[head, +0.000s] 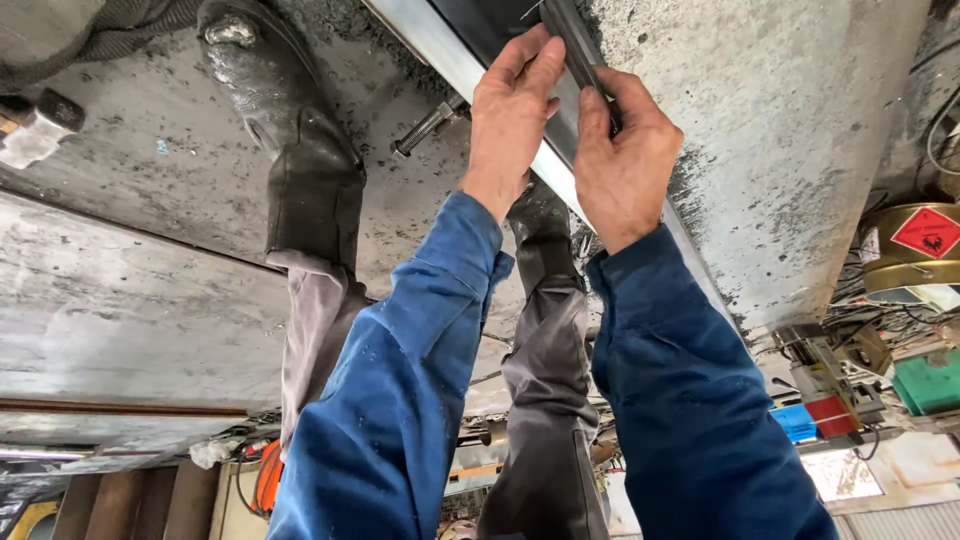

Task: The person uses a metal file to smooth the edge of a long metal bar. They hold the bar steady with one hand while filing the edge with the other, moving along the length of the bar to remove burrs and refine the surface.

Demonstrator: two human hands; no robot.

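My left hand (pixel 510 110) lies with fingers flat against a long shiny steel bar (pixel 455 65) that runs diagonally across the concrete floor. My right hand (pixel 625 150) is closed around a narrow dark metal strip (pixel 565 35) that lies along the bar's dark side. The two hands sit close together, nearly touching. Both arms wear blue sleeves. A threaded bolt (pixel 425 128) lies on the floor just left of my left hand. Two legs in grey trousers and black boots (pixel 300 150) stand behind my arms.
A brass-coloured drum with a red diamond label (pixel 912 250) sits at the right edge. Blue (pixel 797 422) and green (pixel 928 382) boxes and small tools lie below it. An orange cable (pixel 268 475) is at the bottom left. A hammer-like tool (pixel 38 125) rests at the far left.
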